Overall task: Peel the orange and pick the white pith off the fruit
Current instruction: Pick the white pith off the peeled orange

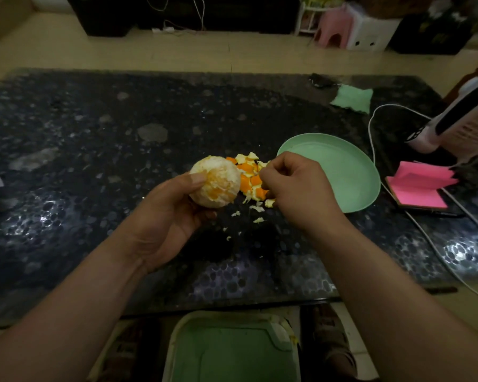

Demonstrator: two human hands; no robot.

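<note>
Dark speckled stone makes up the table top [94, 161]. Just right of the person's right hand [295, 186] sits a pale green round plate [351, 172], its near-left rim hidden behind that hand. Farther right lie a pink block of sticky notes [420, 188] and a thin white cable [375, 128]; well beyond the plate lies a crumpled mint-green cloth [352, 98]. Below both forearms, under the table's near edge, stands a green plastic bin [232, 351].

Between the two hands lies a heap of torn orange-and-white peel pieces [250, 175], with small pale pith scraps [257, 209] scattered nearer the person. The left hand [174, 213] cups the round peeled orange [215, 181], still patchy with white pith, above the table, thumb pressed on its top and fingers wrapped beneath. The right hand's fingers [268, 176] are curled tightly together over the peel heap, just beside the fruit and apart from it; I cannot tell whether they pinch anything.
</note>
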